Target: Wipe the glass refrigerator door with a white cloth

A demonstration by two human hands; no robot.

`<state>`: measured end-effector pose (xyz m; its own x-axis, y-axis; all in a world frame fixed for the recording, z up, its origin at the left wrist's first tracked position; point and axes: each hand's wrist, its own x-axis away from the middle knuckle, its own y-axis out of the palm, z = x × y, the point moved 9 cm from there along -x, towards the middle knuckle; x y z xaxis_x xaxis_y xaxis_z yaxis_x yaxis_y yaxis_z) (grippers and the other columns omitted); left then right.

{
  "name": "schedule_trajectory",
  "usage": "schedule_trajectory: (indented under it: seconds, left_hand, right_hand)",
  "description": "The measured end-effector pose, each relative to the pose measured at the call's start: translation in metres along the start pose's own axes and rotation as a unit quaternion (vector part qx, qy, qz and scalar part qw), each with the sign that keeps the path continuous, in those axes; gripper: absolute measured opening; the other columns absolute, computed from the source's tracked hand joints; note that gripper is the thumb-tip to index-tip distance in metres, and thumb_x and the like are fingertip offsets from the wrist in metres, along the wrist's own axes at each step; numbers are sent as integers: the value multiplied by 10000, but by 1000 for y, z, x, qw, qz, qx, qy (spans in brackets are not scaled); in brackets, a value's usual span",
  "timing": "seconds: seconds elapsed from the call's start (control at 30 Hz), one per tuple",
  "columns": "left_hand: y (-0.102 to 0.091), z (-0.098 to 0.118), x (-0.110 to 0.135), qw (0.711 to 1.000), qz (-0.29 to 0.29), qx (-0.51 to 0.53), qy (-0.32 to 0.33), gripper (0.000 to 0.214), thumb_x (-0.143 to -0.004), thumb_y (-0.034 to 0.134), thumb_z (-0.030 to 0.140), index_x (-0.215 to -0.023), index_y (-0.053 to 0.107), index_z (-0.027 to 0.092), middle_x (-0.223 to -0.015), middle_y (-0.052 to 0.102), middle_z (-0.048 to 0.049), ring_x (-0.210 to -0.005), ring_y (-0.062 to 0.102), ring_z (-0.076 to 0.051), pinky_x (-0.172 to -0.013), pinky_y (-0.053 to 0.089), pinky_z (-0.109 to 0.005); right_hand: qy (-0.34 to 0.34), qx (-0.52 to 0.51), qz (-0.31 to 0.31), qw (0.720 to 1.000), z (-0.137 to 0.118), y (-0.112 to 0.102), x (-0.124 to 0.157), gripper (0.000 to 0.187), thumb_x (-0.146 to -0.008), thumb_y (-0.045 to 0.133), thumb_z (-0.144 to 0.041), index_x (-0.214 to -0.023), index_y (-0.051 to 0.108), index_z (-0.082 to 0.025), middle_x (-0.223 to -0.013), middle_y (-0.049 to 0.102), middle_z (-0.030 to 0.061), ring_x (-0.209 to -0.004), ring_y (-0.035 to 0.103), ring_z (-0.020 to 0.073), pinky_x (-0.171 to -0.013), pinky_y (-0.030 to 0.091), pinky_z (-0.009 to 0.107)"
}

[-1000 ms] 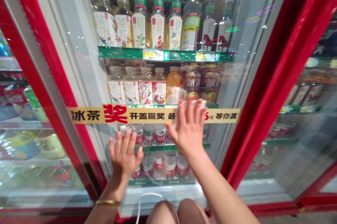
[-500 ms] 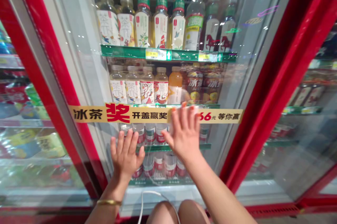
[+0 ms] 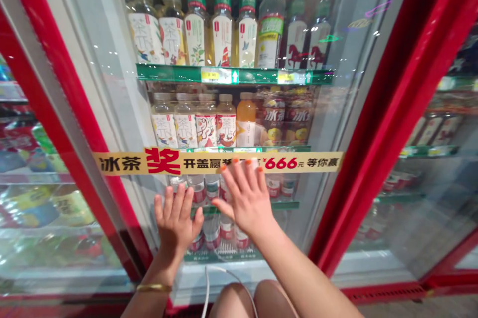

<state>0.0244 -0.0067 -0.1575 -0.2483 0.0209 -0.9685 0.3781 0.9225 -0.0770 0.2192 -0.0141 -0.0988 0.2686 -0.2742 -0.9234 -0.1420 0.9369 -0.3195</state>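
Red frames edge the glass door [image 3: 119, 83] of a drinks cooler [image 3: 396, 123], and both bare hands sit right at that pane, low down. The left hand [image 3: 176, 221] is open and flat, fingers spread and pointing up, holding nothing. The right hand [image 3: 244, 203] is also spread wide and empty, angled inward, its orange-painted fingertips [image 3: 236, 162] reaching the yellow promotional strip [image 3: 216, 162] stuck across the door. Whether the palms press the glass, I cannot tell. Behind the pane, bottled teas [image 3: 172, 41] stand on green-edged shelves [image 3: 231, 76]. A gold bangle [image 3: 154, 287] circles the left wrist, and a white cable [image 3: 205, 290] hangs just beside the person's bare knees [image 3: 233, 303].
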Motion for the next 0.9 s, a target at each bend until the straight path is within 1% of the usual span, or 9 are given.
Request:
schedule_trajectory:
  seconds: [0.07, 0.13, 0.27, 0.4, 0.5, 0.6, 0.77, 0.83, 0.9]
  left_hand:
    - [0, 0, 1, 1000, -2, -1, 0, 825, -1015, 664, 297, -1763, 337, 181, -1819, 336, -125, -1755, 211, -261, -1464, 129, -494]
    - [1, 0, 2, 1000, -6, 4, -7, 820, -1021, 656, 304, -1766, 330, 198, -1822, 334, -114, -1756, 209, -259, -1462, 133, -503]
    - [1, 0, 2, 1000, -4, 13, -17, 803, -1035, 630, 299, -1769, 319, 206, -1833, 320, -108, -1760, 192, -257, -1461, 117, -513]
    - [1, 2, -1, 1000, -8, 10, -12, 804, -1036, 626, 288, -1770, 312, 195, -1842, 296, -94, -1763, 186, -256, -1462, 115, -506]
    - [0, 1, -1, 1000, -13, 9, -18, 803, -1043, 614, 287, -1776, 296, 207, -1848, 282, -80, -1765, 170, -244, -1465, 104, -495]
    - [2, -3, 9, 998, -41, 21, -32, 815, -1049, 623, 320, -1785, 277, 259, -1856, 267, -57, -1771, 142, -237, -1469, 87, -501]
    - [-5, -28, 54, 993, -34, -1, -110, 880, -1031, 618, 258, -1802, 195, 226, -1870, 204, -138, -1780, 92, -302, -1454, 79, -624]
    - [-5, -37, 71, 990, -32, -13, -136, 873, -1037, 578, 237, -1804, 164, 187, -1865, 199, -187, -1777, 96, -328, -1441, 117, -666]
    - [-4, -39, 81, 989, -27, -17, -142, 841, -1049, 547, 249, -1802, 179, 183, -1856, 236, -199, -1774, 125, -333, -1435, 148, -672]
  right_hand:
    - [-45, 8, -11, 999, -8, 4, 31, 951, -1068, 534, -694, -1821, 133, -274, -1906, 105, 28, -1779, -48, 325, -1441, 181, 603]
    - [24, 24, -3, 999, 36, -5, 43, 937, -1092, 534, -615, -1822, 74, -250, -1908, 4, 67, -1772, -63, 364, -1417, 180, 686]
    - [203, 49, 66, 976, 119, -34, -2, 895, -1141, 392, -568, -1806, -63, -177, -1883, -133, 166, -1753, -106, 442, -1315, 174, 876]
    - [56, 36, 45, 997, 43, -21, -40, 948, -1094, 503, -653, -1817, 108, -184, -1897, -32, 99, -1760, -151, 348, -1426, 57, 688]
    - [-150, 19, -15, 988, -27, -2, 6, 929, -1033, 564, -759, -1781, 327, -260, -1896, 135, -2, -1777, -80, 299, -1456, -39, 522]
    - [-162, 35, -26, 986, 1, -7, 31, 888, -1052, 547, -729, -1788, 296, -302, -1890, 179, -16, -1780, -35, 269, -1454, -52, 504]
    - [85, 58, 38, 994, 93, -37, -67, 965, -1108, 424, -659, -1807, -52, -195, -1891, -103, 156, -1755, -84, 452, -1354, 63, 832]
    - [67, 29, -6, 997, 64, -24, -93, 966, -1096, 452, -684, -1816, -9, -232, -1904, -39, 134, -1756, -40, 464, -1351, 111, 836]
    - [-56, -31, -108, 992, 3, 3, -83, 912, -1087, 488, -692, -1818, 98, -309, -1907, 95, 57, -1769, 76, 401, -1396, 194, 737]
